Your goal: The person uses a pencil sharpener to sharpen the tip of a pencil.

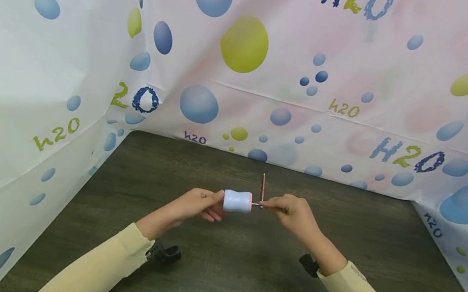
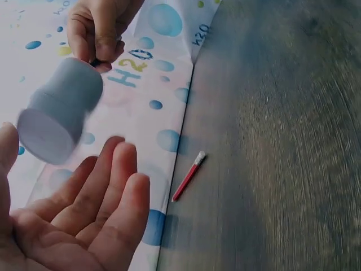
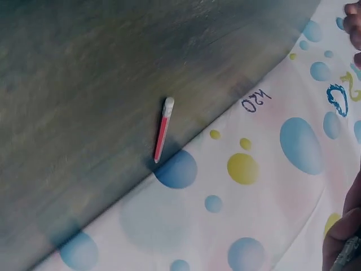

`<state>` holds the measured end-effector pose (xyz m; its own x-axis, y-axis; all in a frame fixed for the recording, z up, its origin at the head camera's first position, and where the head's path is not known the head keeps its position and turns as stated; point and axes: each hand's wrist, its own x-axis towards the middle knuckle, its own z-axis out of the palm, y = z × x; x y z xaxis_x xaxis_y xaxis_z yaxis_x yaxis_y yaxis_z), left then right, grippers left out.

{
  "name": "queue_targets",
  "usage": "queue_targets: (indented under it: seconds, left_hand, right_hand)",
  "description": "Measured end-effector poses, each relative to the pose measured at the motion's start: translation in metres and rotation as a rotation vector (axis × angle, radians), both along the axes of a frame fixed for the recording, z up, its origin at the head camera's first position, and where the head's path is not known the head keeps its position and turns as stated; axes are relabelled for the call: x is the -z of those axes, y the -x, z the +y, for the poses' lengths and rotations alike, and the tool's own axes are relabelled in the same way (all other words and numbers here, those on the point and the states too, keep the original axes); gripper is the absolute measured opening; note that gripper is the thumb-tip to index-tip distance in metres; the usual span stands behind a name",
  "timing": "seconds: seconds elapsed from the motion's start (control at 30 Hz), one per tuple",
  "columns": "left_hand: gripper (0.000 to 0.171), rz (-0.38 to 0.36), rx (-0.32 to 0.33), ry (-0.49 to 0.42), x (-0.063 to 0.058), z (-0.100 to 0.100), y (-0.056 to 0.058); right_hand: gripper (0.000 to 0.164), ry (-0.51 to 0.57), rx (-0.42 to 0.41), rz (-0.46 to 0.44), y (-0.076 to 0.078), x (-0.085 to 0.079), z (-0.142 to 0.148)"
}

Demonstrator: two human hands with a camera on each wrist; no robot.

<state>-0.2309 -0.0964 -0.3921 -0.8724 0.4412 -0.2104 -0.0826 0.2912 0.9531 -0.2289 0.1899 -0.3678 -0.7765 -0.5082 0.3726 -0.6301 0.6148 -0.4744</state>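
Note:
A light-blue, waisted crank pencil sharpener (image 1: pixel 237 201) with a pink end is held level above the table. My right hand (image 1: pixel 296 218) pinches the thin metal crank at its pink end. Its blue end is beside my left hand (image 1: pixel 196 207), the thumb right at the edge in the head view. In the left wrist view that left hand (image 2: pixel 84 226) is palm up, fingers spread and loosely bent, below the sharpener (image 2: pixel 62 110). Part of the right hand (image 3: pixel 341 231) shows at the right wrist view's edge. A red pencil (image 3: pixel 162 132) lies on the table.
The dark wood table (image 1: pixel 213 271) is bounded at the back and sides by white sheeting (image 1: pixel 366 75) printed with blue and green dots. The pencil lies near the table's back edge. Dark straps (image 1: pixel 165 253) sit at both wrists.

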Motion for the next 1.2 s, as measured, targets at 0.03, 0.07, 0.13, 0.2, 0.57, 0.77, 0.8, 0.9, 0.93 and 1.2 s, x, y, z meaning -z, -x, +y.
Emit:
queue_targets:
  seconds: [0.03,0.07,0.13,0.2,0.57,0.77,0.8,0.9,0.93,1.2]
  left_hand:
    - [0.060,-0.008,0.002,0.000,0.000,0.000,0.000]
    - [0.057,-0.007,0.005,0.005,0.001,0.001,0.000]
    - [0.051,0.009,0.012,0.014,0.002,0.001,0.000]
    - [0.046,0.028,0.011,0.025,0.002,0.001,0.000]
    - [0.043,0.295,-0.033,0.132,0.000,0.002,-0.003]
    - [0.047,0.357,-0.027,0.118,0.000,0.004,-0.006]
    - [0.048,0.359,-0.023,0.099,-0.001,0.004,-0.006]
    - [0.061,0.361,-0.001,0.042,-0.003,0.005,-0.005]
    - [0.068,0.361,0.011,0.024,-0.004,0.005,-0.005]
    - [0.066,0.154,-0.018,-0.024,-0.007,0.002,-0.002]
  right_hand:
    - [0.025,-0.008,-0.018,0.055,0.000,0.001,-0.001]
    - [0.026,-0.021,-0.029,0.109,-0.001,0.002,-0.001]
    - [0.025,-0.034,-0.050,0.191,-0.002,0.004,-0.003]
    - [0.024,-0.029,-0.059,0.229,-0.004,0.006,-0.004]
    - [0.020,0.077,-0.070,-0.493,0.002,0.002,-0.003]
    - [0.024,0.102,-0.071,-0.659,0.009,-0.001,0.001]
    - [0.024,0.101,-0.059,-0.652,0.010,0.000,0.001]
    - [0.024,0.102,-0.040,-0.619,0.010,-0.001,0.002]
    - [0.025,0.103,-0.030,-0.609,0.010,-0.001,0.002]
    - [0.023,0.087,0.045,-0.385,0.005,-0.004,0.004]
